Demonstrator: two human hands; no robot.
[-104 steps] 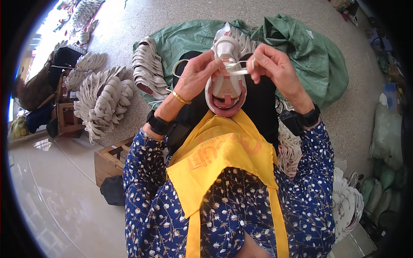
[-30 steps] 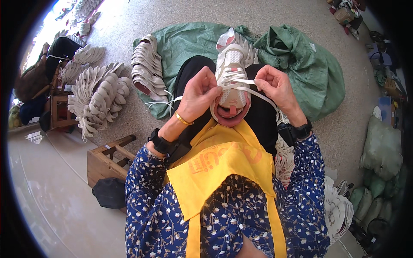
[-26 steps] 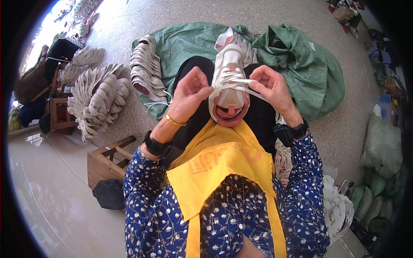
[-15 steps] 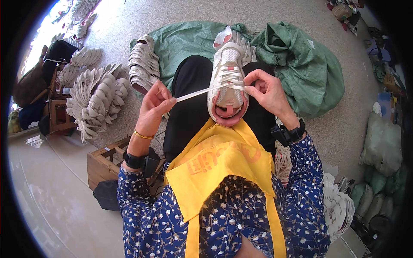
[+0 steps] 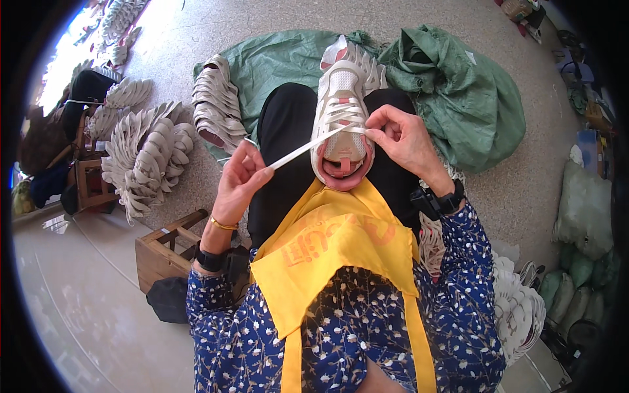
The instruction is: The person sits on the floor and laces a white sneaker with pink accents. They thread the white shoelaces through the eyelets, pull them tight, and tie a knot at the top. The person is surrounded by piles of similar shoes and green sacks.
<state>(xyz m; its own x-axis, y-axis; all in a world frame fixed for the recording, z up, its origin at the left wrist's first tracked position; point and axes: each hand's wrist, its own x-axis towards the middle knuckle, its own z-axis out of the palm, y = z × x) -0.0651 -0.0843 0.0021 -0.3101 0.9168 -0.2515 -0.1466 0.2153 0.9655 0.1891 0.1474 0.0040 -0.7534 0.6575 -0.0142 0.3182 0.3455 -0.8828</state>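
Dozens of pale shoe pieces, nested in rows, make a pile [image 5: 149,154] on the speckled floor [image 5: 275,16]. Next, a wooden stool [image 5: 160,252], with a black bag [image 5: 169,300] at its near corner; I can't tell whether it hangs there. Then a nested stack [image 5: 218,105] of similar pieces, along the left edge of a spread green sheet [image 5: 275,59].

Left hand [image 5: 241,183] out beyond the wearer's left thigh, yellow bangle and black strap on the wrist. Thumb and forefinger pinch a flat white lace [image 5: 306,147]; from there I see it run straight up and rightward to the eyelets.

Centre of my view: white-and-pink shoe [image 5: 343,150], lying lengthwise on the black trousers [image 5: 278,150], toe away from the wearer, pink collar at the upper edge of the yellow apron [image 5: 334,242]. Laces cross over its tongue.

Right hand [image 5: 401,141] just at the shoe's right edge, thumb and forefinger closed on lace beside the eyelets, remaining fingers curled.

Farther right, a bulky green sack [image 5: 462,111] on the floor; lower, a heap of white pieces [image 5: 519,304]; last, a pale translucent bag [image 5: 585,209] near the floor's right side.
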